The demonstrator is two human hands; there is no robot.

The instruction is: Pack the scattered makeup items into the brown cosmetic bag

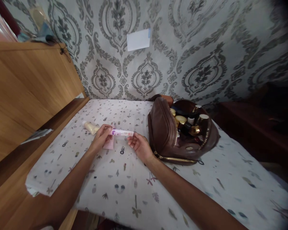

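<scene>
A slim white and purple tube (pixel 122 132) is held level between my two hands over the printed cloth. My left hand (pixel 103 135) grips its purple end. At the other end, the thumb and fingers of my right hand (pixel 140 145) pinch the tube's tip. Just below my left hand lies a pink tube (pixel 108 144), partly hidden by the fingers. A cream-coloured tube (pixel 90 127) lies on the cloth to the left, close to my left hand. Right of my right hand stands a brown leather bag (pixel 163 124), unzipped, with several gold-capped cosmetics inside.
The white printed cloth (pixel 134 179) covers the surface under everything. A wooden panel (pixel 33 83) rises along the left side. Patterned wallpaper (pixel 144 73) closes off the back, with a white card (pixel 138 40) on it. Dark furniture (pixel 244 127) stands at the right.
</scene>
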